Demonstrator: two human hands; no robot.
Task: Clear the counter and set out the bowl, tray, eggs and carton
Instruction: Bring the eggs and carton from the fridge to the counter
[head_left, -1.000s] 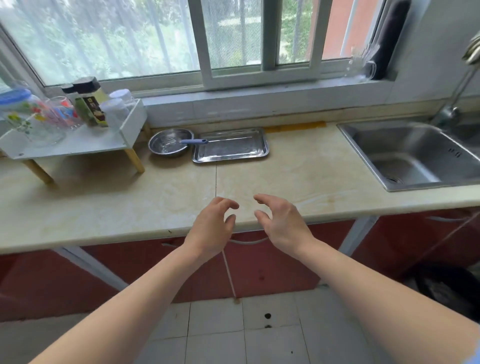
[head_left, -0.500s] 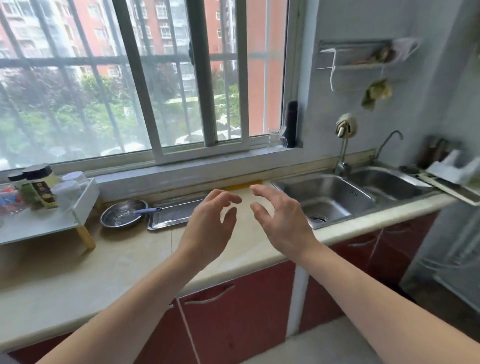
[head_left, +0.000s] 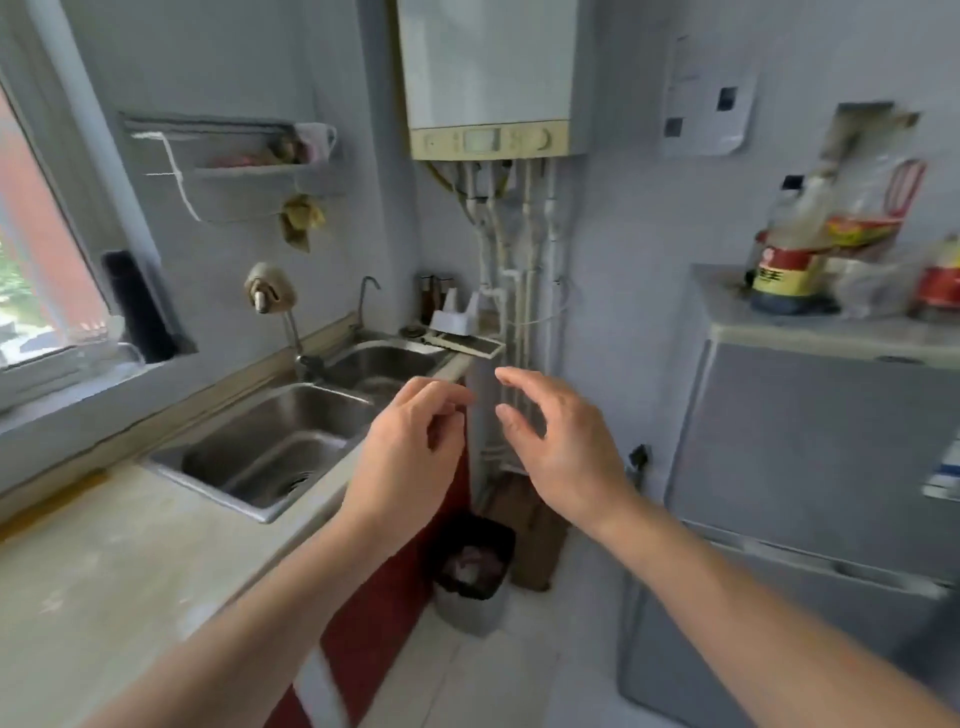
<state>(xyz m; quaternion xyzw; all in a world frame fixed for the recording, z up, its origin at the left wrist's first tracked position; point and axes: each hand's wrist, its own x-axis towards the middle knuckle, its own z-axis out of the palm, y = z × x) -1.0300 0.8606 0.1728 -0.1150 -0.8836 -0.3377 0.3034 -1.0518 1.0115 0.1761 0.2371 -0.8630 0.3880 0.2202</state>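
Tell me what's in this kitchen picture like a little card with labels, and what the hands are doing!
Place: kitchen corner
Left hand: in the air, fingers loosely curled, holding nothing
Right hand: in the air beside it, not touching it, holding nothing
Counter: beige, lower left
Sink: steel, two basins, set in the counter
Faucet: behind the sink
Water heater: on the wall, top centre
Fridge: grey, on the right, bottles on top
Bin: on the floor
Things to set out: none in view

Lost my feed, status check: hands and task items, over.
Left hand, right hand both empty, raised. Bowl, tray, eggs, carton out of view. Bin on floor ahead.
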